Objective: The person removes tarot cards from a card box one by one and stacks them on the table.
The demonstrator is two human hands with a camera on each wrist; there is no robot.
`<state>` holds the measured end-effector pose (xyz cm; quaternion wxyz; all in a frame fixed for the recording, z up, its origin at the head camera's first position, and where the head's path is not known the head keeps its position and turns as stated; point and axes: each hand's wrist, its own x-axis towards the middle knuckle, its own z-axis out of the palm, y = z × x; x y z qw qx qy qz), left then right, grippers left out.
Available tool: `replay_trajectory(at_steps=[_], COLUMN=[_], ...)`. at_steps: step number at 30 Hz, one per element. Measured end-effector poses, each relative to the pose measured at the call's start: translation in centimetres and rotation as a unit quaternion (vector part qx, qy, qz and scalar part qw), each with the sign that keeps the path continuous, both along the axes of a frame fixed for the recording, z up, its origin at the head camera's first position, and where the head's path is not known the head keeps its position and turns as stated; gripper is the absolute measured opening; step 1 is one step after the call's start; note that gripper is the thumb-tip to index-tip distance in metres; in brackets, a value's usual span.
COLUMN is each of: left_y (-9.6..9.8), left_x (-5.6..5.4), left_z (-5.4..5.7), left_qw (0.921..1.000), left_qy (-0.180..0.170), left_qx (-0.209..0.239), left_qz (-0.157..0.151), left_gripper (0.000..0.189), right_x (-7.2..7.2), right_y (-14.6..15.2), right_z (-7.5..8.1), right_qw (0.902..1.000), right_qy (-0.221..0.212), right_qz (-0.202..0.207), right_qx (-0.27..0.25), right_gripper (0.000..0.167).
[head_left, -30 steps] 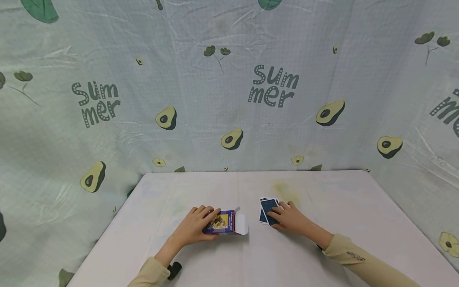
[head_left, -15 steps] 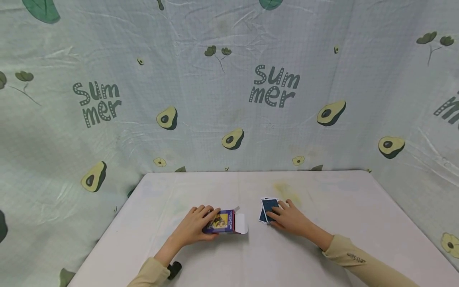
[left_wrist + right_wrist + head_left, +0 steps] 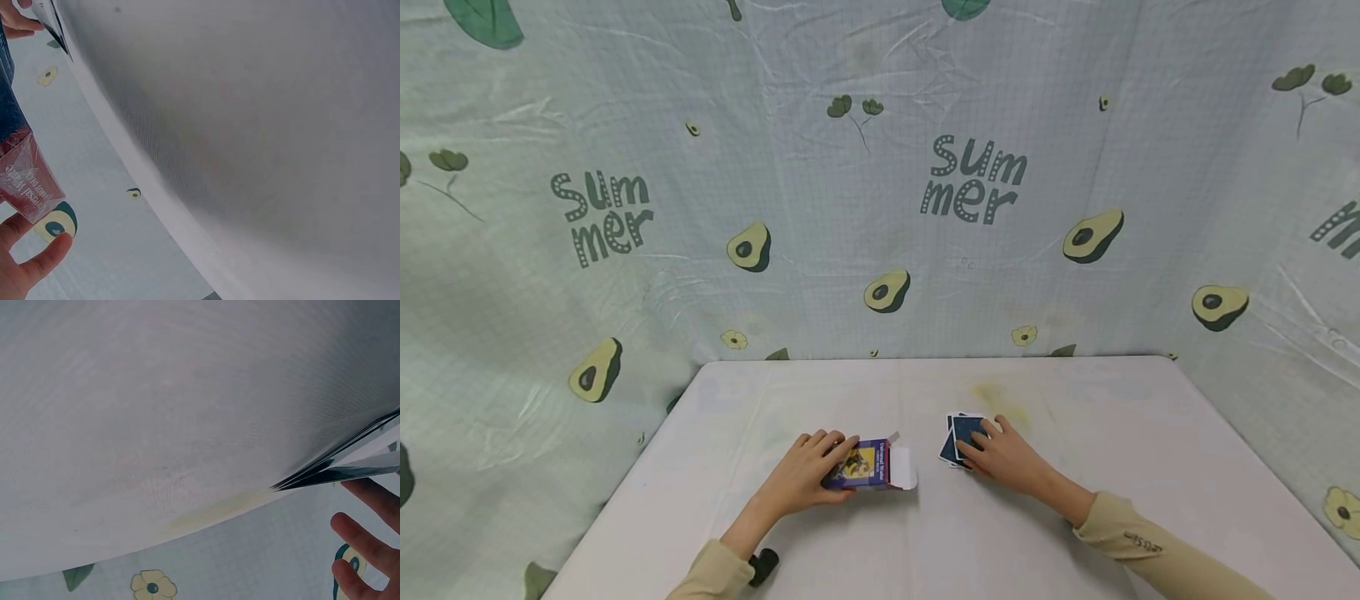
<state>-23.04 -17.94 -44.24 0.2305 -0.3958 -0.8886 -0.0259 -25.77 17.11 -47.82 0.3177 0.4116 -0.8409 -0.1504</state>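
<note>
My left hand [image 3: 805, 473] grips a purple and yellow tarot card box [image 3: 861, 464] labelled "Universal Waite". Its white end flap [image 3: 904, 468] hangs out toward the right. In the left wrist view, the box's reddish end [image 3: 28, 181] stands beside the thumb and a finger. Farther right, my right hand [image 3: 1009, 460] holds a dark blue-backed card [image 3: 967, 433] above a few similar cards [image 3: 949, 452]. In the right wrist view, that top card [image 3: 356, 474] tilts up from the stack [image 3: 340, 457], one edge still meeting it. The thumb is hidden there.
Both hands work over a white-covered table [image 3: 820, 392]. A curtain [image 3: 820, 183] printed with avocados and "summer" closes off the back and sides. Near the left cuff is a small black object [image 3: 765, 567].
The top card has shifted slightly right and turned straighter against the cards beneath, moving with the right fingers. The left hand and box have stayed almost still.
</note>
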Motion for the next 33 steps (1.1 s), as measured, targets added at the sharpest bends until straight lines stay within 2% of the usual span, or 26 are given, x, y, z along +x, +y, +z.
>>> replay_trajectory(at_steps=[4,8,15,20,28,33], left_y=[0.04,0.05,0.14,0.13,0.07,-0.02], left_x=[-0.02,0.0,0.06,0.06,0.02,0.01], left_z=[-0.05,-0.1,0.03,0.06,-0.02,-0.17], left_qw=[1.0,1.0,1.0,1.0,1.0,1.0], left_qy=[-0.003,0.003,0.005,0.006,-0.002,0.004], left_qx=[0.001,0.001,0.004,0.003,-0.003,-0.004], left_qz=[-0.001,-0.004,-0.006,-0.005,-0.002,-0.002], left_gripper=[0.072,0.073,0.073,0.072,0.071,0.072], right_x=[-0.05,-0.04,0.59,0.68,0.42,0.49], right_y=[-0.13,-0.55,-0.9,-0.73,-0.45,-0.38], right_z=[-0.02,0.03,0.6,0.52,0.05,0.08], right_qw=[1.0,0.9998,0.9948,0.9887,0.992,0.9907], right_qy=[0.003,-0.02,-0.084,-0.117,-0.101,-0.116], right_qz=[0.002,0.001,-0.055,-0.09,-0.074,-0.069], right_qx=[0.0,-0.003,0.015,0.026,0.014,0.015], right_gripper=[0.034,0.034,0.044,0.041,0.032,0.031])
